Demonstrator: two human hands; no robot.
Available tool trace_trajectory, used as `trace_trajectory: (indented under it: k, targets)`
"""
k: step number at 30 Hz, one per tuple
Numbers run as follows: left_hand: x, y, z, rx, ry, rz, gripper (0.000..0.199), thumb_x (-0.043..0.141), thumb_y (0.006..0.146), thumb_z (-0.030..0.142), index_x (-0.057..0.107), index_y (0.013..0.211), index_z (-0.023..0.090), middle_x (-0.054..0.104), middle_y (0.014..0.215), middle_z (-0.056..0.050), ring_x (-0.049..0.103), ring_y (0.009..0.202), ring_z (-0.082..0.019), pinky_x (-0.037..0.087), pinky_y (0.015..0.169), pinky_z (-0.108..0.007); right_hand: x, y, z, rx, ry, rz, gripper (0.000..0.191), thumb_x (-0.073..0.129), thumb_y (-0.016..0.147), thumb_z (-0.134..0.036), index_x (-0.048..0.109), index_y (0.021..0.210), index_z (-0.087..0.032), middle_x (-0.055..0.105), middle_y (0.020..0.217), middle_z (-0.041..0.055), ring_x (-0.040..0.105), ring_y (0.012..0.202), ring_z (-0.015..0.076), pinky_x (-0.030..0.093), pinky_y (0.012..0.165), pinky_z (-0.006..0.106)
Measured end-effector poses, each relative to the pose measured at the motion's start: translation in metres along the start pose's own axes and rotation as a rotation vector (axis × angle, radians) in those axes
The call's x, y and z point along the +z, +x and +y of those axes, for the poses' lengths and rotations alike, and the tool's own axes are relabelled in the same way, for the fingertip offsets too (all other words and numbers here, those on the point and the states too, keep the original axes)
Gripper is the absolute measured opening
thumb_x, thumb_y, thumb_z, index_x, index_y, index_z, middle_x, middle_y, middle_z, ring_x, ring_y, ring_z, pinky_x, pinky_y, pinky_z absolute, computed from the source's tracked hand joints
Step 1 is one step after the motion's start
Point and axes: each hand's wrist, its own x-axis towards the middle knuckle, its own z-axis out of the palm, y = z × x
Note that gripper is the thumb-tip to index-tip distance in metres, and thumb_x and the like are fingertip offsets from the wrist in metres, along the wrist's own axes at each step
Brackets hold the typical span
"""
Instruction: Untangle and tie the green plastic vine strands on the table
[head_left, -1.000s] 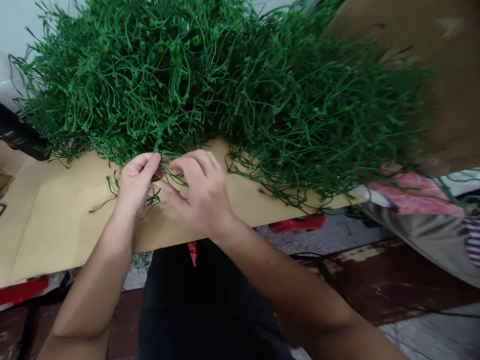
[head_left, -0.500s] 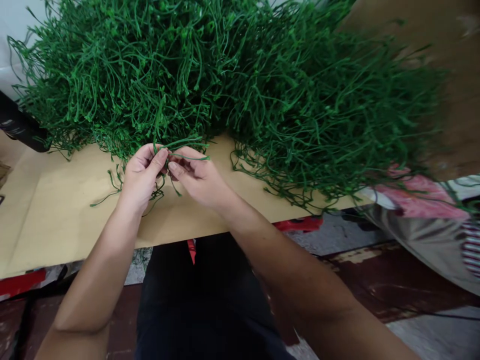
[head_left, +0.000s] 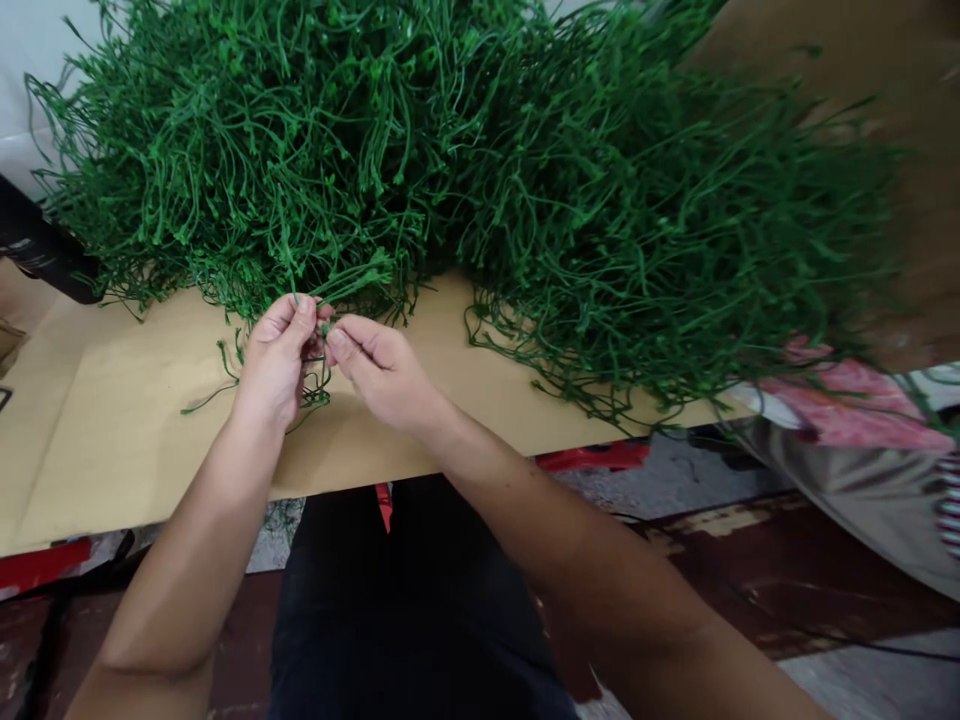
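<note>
My left hand (head_left: 281, 345) pinches several thin green plastic stems (head_left: 352, 280), whose tips fan out up and to the right. Close beside it, my right hand (head_left: 371, 360) has its thumb and fingertips pressed together at a small green piece (head_left: 324, 328) between the hands; its exact shape is too small to tell. A large heap of green stems (head_left: 300, 150) spreads behind both hands. A few loose stems (head_left: 315, 390) hang or lie just below my left hand, over the tan board (head_left: 150, 400).
A second part of the heap (head_left: 637, 230) reaches right, towards a brown cardboard sheet (head_left: 915, 220). At the left edge lies a black object (head_left: 45, 245). A pink cloth (head_left: 855, 400) and another person's grey clothing (head_left: 840, 490) are at the right.
Both hands have shifted slightly left. The right fingers, looser before with a stem across them, now pinch together, and the stem tips have swung up.
</note>
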Motion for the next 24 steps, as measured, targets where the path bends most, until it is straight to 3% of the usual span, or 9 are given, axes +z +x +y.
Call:
trace_trajectory:
  k: [7,11,16,20,24]
  targets:
    - [0.005,-0.005,0.003,-0.105,-0.118,0.107,0.025,0.051,0.086,0.014,0.048,0.061,0.017,0.051,0.057,0.005,0.038,0.039,-0.002,0.030,0.034,-0.014,0.006,-0.007,0.000,-0.011,-0.030,0.008,0.039,0.040,0.089,-0.049,0.036,0.064,-0.019,0.036,0.061,-0.0024,0.034,0.059,0.0088,0.032,0.056,0.024]
    - [0.003,-0.001,0.005,-0.089,-0.151,0.039,0.021,0.050,0.086,0.014,0.054,0.066,0.016,0.055,0.059,0.005,0.042,0.041,-0.001,0.034,0.037,-0.012,-0.004,-0.004,-0.002,-0.009,-0.042,-0.026,0.031,0.040,0.090,-0.038,0.041,0.066,-0.018,0.035,0.060,-0.0031,0.034,0.058,0.0078,0.034,0.056,0.023]
    - [0.001,-0.002,0.006,-0.059,-0.195,-0.021,0.018,0.054,0.085,0.014,0.057,0.067,0.016,0.061,0.066,0.004,0.054,0.054,-0.002,0.045,0.051,-0.011,-0.015,0.000,0.000,0.160,0.027,-0.033,0.017,0.053,0.083,-0.028,0.043,0.075,-0.018,0.045,0.062,-0.0029,0.047,0.057,0.0076,0.042,0.055,0.023]
    - [-0.001,-0.002,0.005,-0.076,-0.145,-0.065,0.017,0.058,0.083,0.022,0.060,0.067,0.017,0.059,0.061,0.003,0.055,0.053,-0.004,0.046,0.051,-0.014,-0.019,0.000,-0.002,0.263,0.180,-0.036,0.031,0.058,0.079,-0.045,0.045,0.084,-0.018,0.051,0.065,-0.0035,0.050,0.050,0.0058,0.044,0.047,0.021]
    - [-0.004,0.001,0.004,-0.071,-0.097,-0.054,0.019,0.058,0.084,0.026,0.062,0.067,0.017,0.055,0.057,0.003,0.051,0.049,-0.004,0.044,0.048,-0.013,-0.024,0.002,-0.005,0.213,0.156,-0.042,0.044,0.058,0.074,-0.059,0.050,0.073,-0.015,0.051,0.065,-0.0017,0.049,0.055,0.0046,0.045,0.053,0.020]
